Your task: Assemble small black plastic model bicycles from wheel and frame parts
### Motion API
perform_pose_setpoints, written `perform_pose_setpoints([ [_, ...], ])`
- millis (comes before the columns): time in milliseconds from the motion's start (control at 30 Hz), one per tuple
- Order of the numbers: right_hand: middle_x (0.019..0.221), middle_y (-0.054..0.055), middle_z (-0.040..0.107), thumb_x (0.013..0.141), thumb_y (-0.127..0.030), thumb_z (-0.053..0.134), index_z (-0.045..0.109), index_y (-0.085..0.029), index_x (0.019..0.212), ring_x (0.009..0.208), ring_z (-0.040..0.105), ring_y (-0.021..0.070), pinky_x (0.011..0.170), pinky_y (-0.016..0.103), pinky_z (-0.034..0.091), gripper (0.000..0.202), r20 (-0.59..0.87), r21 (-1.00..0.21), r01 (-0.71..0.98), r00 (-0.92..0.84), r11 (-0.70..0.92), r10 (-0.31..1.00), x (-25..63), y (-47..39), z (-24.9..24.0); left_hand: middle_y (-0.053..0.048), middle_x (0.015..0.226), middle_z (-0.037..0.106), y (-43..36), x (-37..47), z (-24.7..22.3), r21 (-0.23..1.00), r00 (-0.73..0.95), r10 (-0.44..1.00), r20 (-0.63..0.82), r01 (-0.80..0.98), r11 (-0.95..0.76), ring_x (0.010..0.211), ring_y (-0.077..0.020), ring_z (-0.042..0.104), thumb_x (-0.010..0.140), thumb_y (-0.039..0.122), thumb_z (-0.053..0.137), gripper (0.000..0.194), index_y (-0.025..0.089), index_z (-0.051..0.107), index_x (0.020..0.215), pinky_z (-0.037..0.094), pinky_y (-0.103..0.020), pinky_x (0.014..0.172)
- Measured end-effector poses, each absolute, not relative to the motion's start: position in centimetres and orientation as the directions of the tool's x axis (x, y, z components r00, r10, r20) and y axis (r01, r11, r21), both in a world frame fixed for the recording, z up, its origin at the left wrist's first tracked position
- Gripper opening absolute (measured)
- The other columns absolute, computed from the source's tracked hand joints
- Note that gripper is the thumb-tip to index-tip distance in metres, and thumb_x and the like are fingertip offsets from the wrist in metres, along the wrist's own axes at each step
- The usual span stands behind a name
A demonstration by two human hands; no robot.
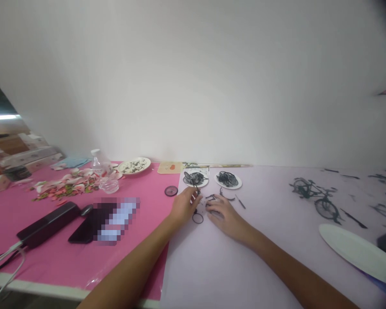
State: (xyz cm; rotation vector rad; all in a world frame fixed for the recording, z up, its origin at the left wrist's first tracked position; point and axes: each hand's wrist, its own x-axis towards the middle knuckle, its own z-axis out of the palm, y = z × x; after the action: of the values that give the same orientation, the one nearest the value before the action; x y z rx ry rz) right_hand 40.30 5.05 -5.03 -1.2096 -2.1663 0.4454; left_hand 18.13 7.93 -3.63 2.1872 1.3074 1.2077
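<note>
A thin dark model bicycle part rises from the closed fingertips of my left hand. Just to the right, my right hand is low over the white sheet, its fingers apart and slightly bent. Beside those fingertips lies a small black frame-like piece; whether they touch it I cannot tell. A black ring rests below, between the hands. Beyond my right hand are a curved black piece and a thin dark tool. A small spoked wheel lies left, on the pink cover.
Two white plates hold tangled black parts. At right stand a black model bicycle and a white oval plate. On the left are a plastic bottle, pink and green pieces, a phone and a black power bank-like box.
</note>
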Motion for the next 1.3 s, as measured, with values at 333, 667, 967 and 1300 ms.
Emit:
perform_pose_setpoints([
  [333,0.121,0.005,0.074,0.097,-0.033,0.062,0.078,-0.027,0.108,0.137,0.047,0.0328,0.116,0.056,0.039,0.020,0.414,-0.523,0.636,-0.392,0.567,0.821,40.2,5.4,-5.2,-0.003,0.100,0.070,7.5,18.2,-3.4,0.622,0.237,0.829,0.507,0.565,-0.542,0.079,-0.0158,0.068,0.098,0.038,0.061,0.023,0.023,0.065,0.115,0.053,-0.027,0.066],
  [667,0.121,0.008,0.072,0.088,-0.034,0.073,0.076,-0.025,0.106,0.138,0.046,0.0343,0.115,0.055,0.039,0.020,0.445,-0.554,0.607,-0.363,0.570,0.819,40.1,5.3,-5.4,-0.002,0.101,0.070,7.2,18.4,-3.5,0.629,0.258,0.826,0.501,0.547,-0.552,0.077,-0.0139,0.067,0.099,0.039,0.060,0.025,0.024,0.066,0.118,0.054,-0.025,0.065],
  [967,0.119,0.005,0.072,0.086,-0.031,0.076,0.079,-0.028,0.091,0.133,0.047,0.0335,0.113,0.055,0.039,0.007,0.410,-0.528,0.631,-0.396,0.568,0.821,40.1,5.4,-5.0,-0.004,0.101,0.071,7.3,18.4,-3.8,0.616,0.263,0.818,0.511,0.552,-0.563,0.074,-0.0139,0.067,0.099,0.041,0.059,0.027,0.024,0.067,0.119,0.054,-0.026,0.065],
  [1300,0.115,0.008,0.071,0.091,-0.033,0.070,0.077,-0.026,0.097,0.122,0.052,0.0320,0.109,0.053,0.040,0.012,0.522,-0.460,0.730,-0.238,0.505,0.819,41.7,6.7,-4.8,-0.003,0.103,0.069,7.6,18.0,-3.5,0.580,0.267,0.804,0.531,0.577,-0.575,0.078,-0.0144,0.067,0.101,0.035,0.057,0.021,0.024,0.067,0.116,0.054,-0.025,0.067],
])
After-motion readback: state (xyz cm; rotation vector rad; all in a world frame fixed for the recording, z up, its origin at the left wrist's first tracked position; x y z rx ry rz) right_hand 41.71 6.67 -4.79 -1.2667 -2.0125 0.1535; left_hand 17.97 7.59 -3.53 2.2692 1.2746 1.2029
